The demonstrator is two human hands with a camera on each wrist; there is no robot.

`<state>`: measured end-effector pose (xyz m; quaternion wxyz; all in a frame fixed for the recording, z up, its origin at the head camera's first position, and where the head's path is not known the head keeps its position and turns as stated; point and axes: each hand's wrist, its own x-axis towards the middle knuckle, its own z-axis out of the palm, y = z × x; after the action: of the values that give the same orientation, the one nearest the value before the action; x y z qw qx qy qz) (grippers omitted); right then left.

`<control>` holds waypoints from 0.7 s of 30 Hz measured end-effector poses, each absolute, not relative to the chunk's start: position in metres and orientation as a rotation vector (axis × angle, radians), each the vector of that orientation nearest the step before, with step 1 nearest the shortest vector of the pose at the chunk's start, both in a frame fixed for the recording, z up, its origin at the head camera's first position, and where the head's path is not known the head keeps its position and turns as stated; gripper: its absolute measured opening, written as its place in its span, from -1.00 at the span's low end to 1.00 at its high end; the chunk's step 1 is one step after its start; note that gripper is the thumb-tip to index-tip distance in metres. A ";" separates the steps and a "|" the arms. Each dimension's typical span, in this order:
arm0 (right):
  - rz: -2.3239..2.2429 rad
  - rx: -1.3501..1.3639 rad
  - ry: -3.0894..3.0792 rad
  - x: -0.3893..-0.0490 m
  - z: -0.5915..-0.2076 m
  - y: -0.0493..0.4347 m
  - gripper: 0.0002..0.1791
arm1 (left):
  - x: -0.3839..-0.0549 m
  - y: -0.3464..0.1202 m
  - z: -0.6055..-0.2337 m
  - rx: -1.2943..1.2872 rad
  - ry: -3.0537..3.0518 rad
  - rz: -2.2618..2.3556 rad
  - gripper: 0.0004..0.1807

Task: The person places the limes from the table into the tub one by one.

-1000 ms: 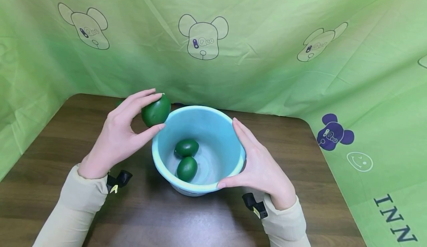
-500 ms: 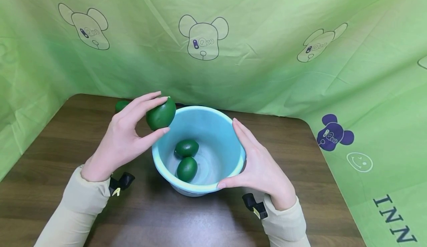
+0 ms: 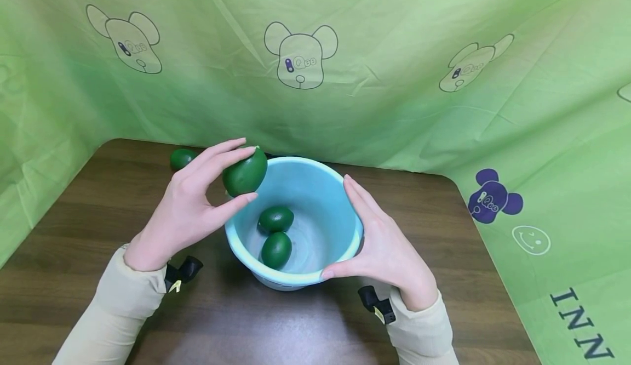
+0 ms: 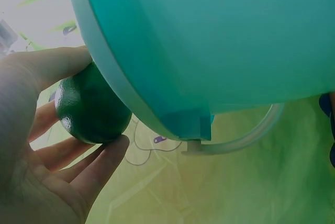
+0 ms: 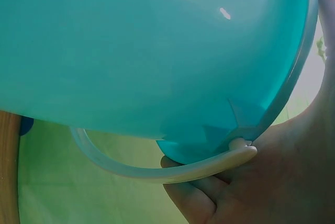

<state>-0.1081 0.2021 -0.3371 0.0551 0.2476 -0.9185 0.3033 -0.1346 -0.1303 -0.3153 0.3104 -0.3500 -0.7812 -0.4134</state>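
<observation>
A green fruit (image 3: 245, 173) hangs over the left rim of the blue bucket (image 3: 315, 189) — touching or not, I cannot tell — pinched between thumb and fingers of the left hand (image 3: 189, 203). The right hand (image 3: 389, 244), thumb spread wide, grips the bucket's right side, some fingers hidden. Two fruits (image 3: 276, 250) lie inside. Left of the bucket, by the desk's (image 3: 424, 211) far edge, a fourth fruit (image 3: 182, 159) is partly covered.

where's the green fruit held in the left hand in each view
Head: green fruit left of centre, overlapping the blue bucket at its upper left, in the left hand.
Left wrist: left of centre, around mid-height.
Right wrist: not in it.
Shared landmark: the blue bucket, in all three.
</observation>
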 end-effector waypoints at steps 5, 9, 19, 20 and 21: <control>0.919 0.751 -2.789 -0.108 -0.337 0.202 0.60 | -0.133 -0.128 -0.316 -0.941 -2.060 -1.097 -0.20; 0.920 0.750 -2.790 -0.108 -0.337 0.203 0.60 | -0.131 -0.124 -0.317 -0.962 -2.069 -1.102 -0.21; 0.920 0.749 -2.793 -0.108 -0.337 0.203 0.61 | -0.129 -0.121 -0.316 -0.983 -2.114 -1.079 -0.25; 0.918 0.751 -2.792 -0.108 -0.337 0.203 0.61 | -0.128 -0.121 -0.316 -0.985 -2.117 -1.074 -0.26; 0.918 0.750 -2.792 -0.108 -0.336 0.203 0.61 | -0.128 -0.121 -0.316 -0.987 -2.119 -1.069 -0.26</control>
<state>-0.1078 0.2032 -0.3365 0.0538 0.2470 -0.9191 0.3023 -0.1281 -0.1205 -0.3161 0.2817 -0.3685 -0.7909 -0.3992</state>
